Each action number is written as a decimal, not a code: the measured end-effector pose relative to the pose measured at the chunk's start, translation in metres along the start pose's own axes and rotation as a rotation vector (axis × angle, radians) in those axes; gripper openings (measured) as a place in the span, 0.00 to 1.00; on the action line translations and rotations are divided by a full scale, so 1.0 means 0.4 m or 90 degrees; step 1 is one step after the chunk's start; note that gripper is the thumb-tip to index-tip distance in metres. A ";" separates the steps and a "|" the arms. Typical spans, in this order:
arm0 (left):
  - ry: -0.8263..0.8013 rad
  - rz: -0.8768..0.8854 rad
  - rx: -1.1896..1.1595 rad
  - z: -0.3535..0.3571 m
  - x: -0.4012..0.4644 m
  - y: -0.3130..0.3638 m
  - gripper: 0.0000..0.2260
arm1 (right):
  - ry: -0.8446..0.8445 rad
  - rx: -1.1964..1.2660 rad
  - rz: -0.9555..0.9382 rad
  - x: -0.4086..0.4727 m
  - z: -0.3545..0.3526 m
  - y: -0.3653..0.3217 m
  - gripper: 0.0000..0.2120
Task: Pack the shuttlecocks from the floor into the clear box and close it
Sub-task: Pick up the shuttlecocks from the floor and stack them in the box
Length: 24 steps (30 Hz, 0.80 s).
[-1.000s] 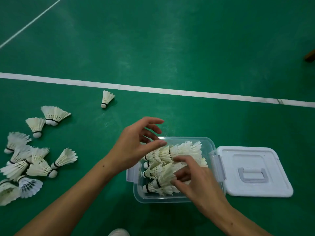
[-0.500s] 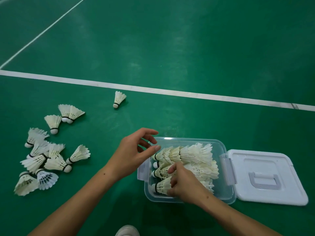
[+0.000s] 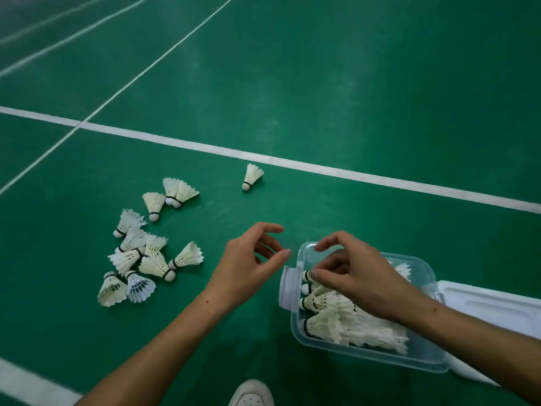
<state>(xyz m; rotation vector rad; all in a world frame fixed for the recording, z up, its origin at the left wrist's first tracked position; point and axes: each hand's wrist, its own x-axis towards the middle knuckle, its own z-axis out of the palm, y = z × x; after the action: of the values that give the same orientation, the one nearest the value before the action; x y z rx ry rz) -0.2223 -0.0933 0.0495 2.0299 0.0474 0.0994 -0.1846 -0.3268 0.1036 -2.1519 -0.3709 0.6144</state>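
Left of the clear plastic box, white feather shuttlecocks lie nearest the empty, loosely curled left hand; the right hand rests, seemingly empty, on those already packed.

Dim, even overhead light; pale sheen streaks the green floor beyond the white court line; soft shadows beneath the forearms; lines bow near the edges; slight motion blur throughout.

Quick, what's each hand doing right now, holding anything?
Left hand: open, holding nothing, over the floor.
Right hand: open, fingers over the shuttlecocks in the box, gripping none.
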 end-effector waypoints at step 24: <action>0.214 -0.278 0.273 -0.437 -0.058 -0.472 0.28 | -0.066 -0.087 -0.058 0.532 0.624 -0.129 0.24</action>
<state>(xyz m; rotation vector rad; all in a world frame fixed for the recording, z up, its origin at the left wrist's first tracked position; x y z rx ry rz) -0.2594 0.1449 -0.0433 2.3557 0.7762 0.1634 -0.1458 -0.0344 -0.0484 -2.2232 -0.5792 0.6669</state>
